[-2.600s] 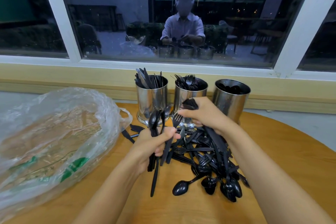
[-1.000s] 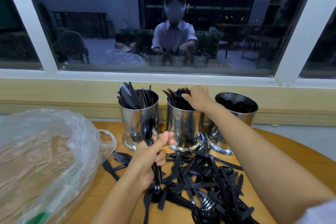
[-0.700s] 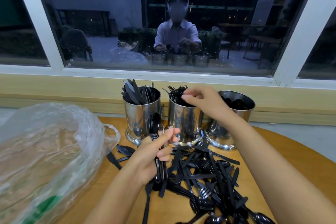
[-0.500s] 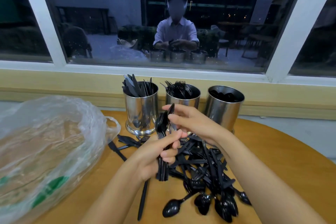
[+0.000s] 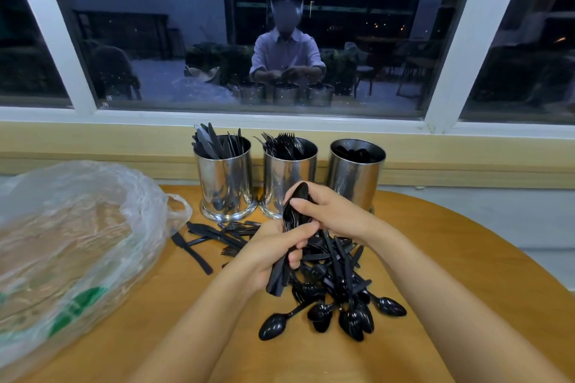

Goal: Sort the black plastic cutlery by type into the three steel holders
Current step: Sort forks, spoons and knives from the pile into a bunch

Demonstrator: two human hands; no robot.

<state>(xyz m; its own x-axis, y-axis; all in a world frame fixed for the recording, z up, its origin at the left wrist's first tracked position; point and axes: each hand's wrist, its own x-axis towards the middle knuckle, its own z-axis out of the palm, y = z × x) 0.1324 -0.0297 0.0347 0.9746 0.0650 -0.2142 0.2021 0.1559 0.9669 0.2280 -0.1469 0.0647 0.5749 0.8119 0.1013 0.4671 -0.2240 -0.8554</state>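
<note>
In left hand [image 5: 270,253], spoon bundle [image 5: 294,211]

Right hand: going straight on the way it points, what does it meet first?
The right hand pinches the spoon bundle gripped by the left hand; beyond that, probably the fork holder, depth unclear.

Eatery dining area, wooden table [image 5: 441,261], steel cutlery holders [image 5: 287,185], reflected chairs [image 5: 362,70]

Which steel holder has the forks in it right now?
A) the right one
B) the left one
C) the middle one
C: fork tines stick up out of the middle holder, while knife blades stand in the left holder.
</note>
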